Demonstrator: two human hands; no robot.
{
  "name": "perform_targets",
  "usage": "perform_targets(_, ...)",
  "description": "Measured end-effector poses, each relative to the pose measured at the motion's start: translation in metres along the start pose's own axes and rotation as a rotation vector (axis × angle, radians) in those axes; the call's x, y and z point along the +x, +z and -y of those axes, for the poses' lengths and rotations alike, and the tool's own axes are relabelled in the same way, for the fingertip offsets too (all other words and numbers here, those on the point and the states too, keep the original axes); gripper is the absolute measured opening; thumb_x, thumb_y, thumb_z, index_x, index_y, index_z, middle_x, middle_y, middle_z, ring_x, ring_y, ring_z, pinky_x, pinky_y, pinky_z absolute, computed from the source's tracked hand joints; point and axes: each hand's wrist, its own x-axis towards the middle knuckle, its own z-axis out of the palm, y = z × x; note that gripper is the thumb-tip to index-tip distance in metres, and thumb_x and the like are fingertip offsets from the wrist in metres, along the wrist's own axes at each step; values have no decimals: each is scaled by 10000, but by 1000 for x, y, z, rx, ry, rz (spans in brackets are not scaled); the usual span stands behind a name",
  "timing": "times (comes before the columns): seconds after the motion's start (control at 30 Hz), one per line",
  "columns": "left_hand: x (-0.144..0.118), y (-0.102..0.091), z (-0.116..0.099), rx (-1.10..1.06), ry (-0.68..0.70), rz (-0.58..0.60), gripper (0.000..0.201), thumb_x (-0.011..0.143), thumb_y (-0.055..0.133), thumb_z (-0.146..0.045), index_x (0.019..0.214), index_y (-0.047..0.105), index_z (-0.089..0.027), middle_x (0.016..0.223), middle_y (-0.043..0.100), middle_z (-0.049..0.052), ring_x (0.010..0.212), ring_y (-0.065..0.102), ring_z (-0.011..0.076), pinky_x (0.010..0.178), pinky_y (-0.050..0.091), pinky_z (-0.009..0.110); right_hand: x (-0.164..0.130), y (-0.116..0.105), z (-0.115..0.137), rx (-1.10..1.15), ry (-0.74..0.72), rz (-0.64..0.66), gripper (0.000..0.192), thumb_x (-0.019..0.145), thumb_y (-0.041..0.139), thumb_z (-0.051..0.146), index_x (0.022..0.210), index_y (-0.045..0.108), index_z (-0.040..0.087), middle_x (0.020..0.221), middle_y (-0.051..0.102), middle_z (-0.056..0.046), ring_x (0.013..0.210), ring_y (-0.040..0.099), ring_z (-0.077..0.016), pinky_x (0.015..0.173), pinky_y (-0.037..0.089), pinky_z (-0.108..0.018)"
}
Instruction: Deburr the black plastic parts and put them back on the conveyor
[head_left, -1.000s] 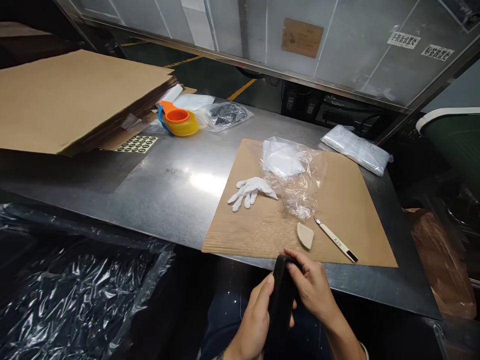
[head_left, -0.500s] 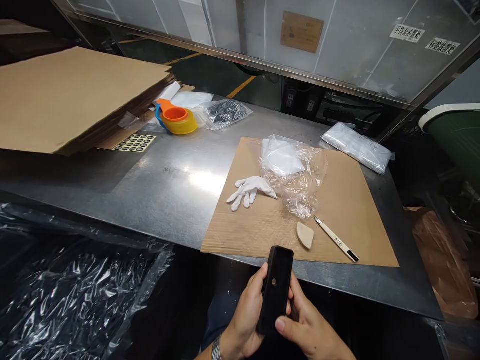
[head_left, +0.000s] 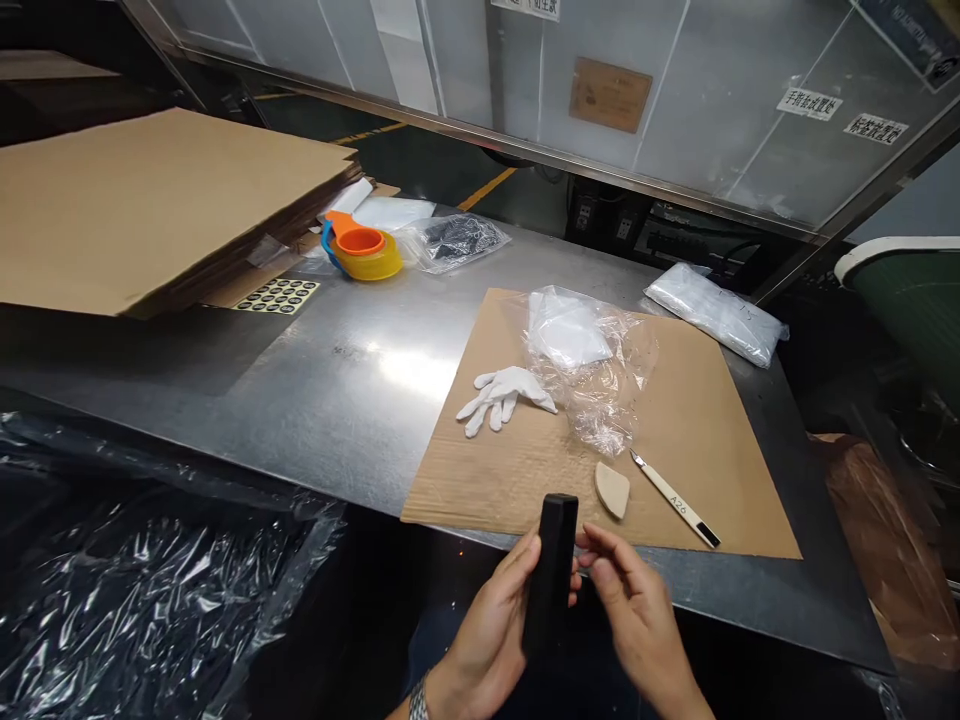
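My left hand [head_left: 491, 620] is wrapped round a long black box-like part [head_left: 553, 570], which stands nearly upright in front of the table's near edge. Its narrow side faces me. Just to the right is my right hand [head_left: 637, 615], its fingers loosely bent and its thumb apart; whether a fingertip touches the part I cannot tell. On the cardboard sheet [head_left: 510, 490] beyond lie a beige wedge-shaped pad [head_left: 613, 491] and a craft knife [head_left: 675, 498] marked A26. A white glove [head_left: 506, 395] rests further left, beside a clear plastic bag [head_left: 600, 415].
A cardboard stack [head_left: 172, 210] covers the table's left end. Near it are a tape dispenser [head_left: 362, 250], a sticker sheet [head_left: 277, 296] and a bagged dark item [head_left: 457, 240]. A wrapped white bundle [head_left: 716, 312] lies back right. Black plastic sheeting [head_left: 150, 590] fills the lower left.
My left hand has turned the black part, so its hollow face no longer shows. My right hand has come off its lower end and moved up and right.
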Motion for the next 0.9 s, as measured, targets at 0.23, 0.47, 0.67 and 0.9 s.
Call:
perform_targets(0.23,-2,-3,-2,197,251,75,449,829,563,-304,1269,473,-309,1426,373,-20,1336,251,177,1111,179,307,10,21,11,-47,-88,53,420,820,568,389,1210,500,248,1100,581,-61,945,560,-196,821,456,-293)
perform_targets(0.47,-4,-3,-7,183,227,124,448,831,564,-272,1270,477,-258,1323,503,61,1238,410,203,1037,309,320,21,21,18,442,112,76,637,779,609,430,1320,314,269,1208,548,-64,1065,543,-207,912,423,-337)
perform_targets(0.67,-15,-5,-10,337,131,80,461,794,608,-293,1238,511,-213,1118,616,112,963,571,213,782,451,306,20,24,21,570,220,26,641,754,638,388,1318,369,247,1284,503,-60,1222,417,-237,1011,336,-379)
perform_targets(0.9,-26,-6,-17,247,-48,199,568,701,687,-239,1240,507,-258,1211,508,121,1035,523,277,768,489,408,19,26,13,464,261,-121,607,760,613,417,1304,419,231,1113,612,-67,1132,491,-268,928,409,-401)
